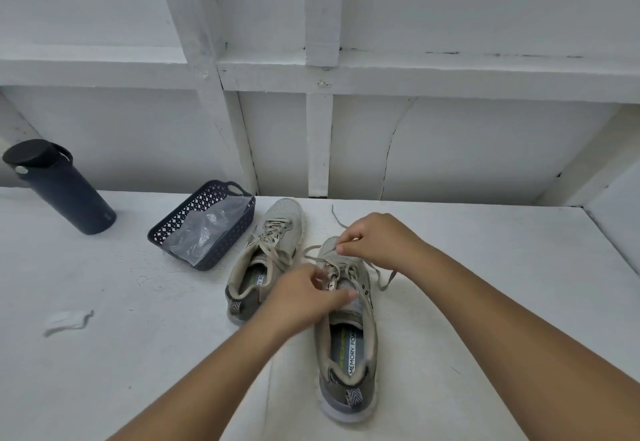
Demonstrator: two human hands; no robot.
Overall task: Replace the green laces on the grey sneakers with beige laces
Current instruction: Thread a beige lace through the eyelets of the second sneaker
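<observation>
Two grey sneakers stand on the white table, toes pointing away from me. The left sneaker (266, 260) is laced with a beige lace tied loosely. The right sneaker (349, 343) is partly laced with a beige lace (382, 276) whose loose ends trail to both sides. My right hand (375, 239) pinches a strand of that lace above the toe area. My left hand (304, 298) rests on the right sneaker's tongue, fingers curled at the eyelets; what it holds there is hidden. No green lace is visible.
A dark blue basket (204, 229) holding a clear plastic bag sits left of the sneakers. A dark bottle (60, 187) stands at the far left. A crumpled bit of clear plastic (67, 322) lies near the left front. A white wall runs behind the table.
</observation>
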